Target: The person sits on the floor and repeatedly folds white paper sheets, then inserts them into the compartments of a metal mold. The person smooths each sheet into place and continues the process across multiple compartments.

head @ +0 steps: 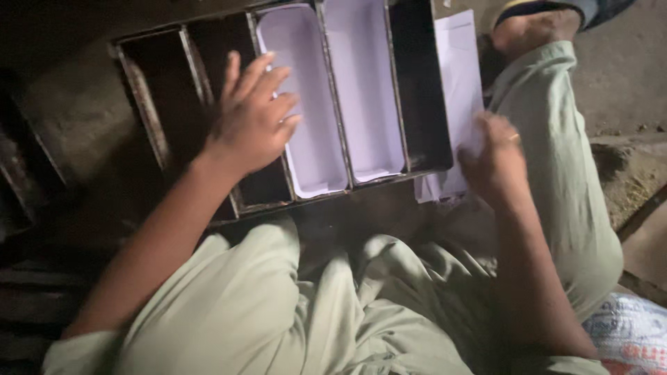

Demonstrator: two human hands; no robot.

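The right hand [495,161] pinches the stack of white paper sheets [455,104] lying just beside the dark metal tray [417,90]. The left hand [253,118], fingers spread, rests on the tray's divider beside a paper-lined compartment [306,104]. Farther off lies the concrete floor [625,76].

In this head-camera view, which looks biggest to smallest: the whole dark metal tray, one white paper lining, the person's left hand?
1. Dark metal multi-compartment tray, by far widest.
2. White paper lining in a compartment.
3. Left hand, shorter than the lining, though it sits nearer the camera, so this is less sure.

Left hand [251,114] flat, palm down, fingers spread. Right hand [495,161] lower, fingers curled, ring on 1 finger.
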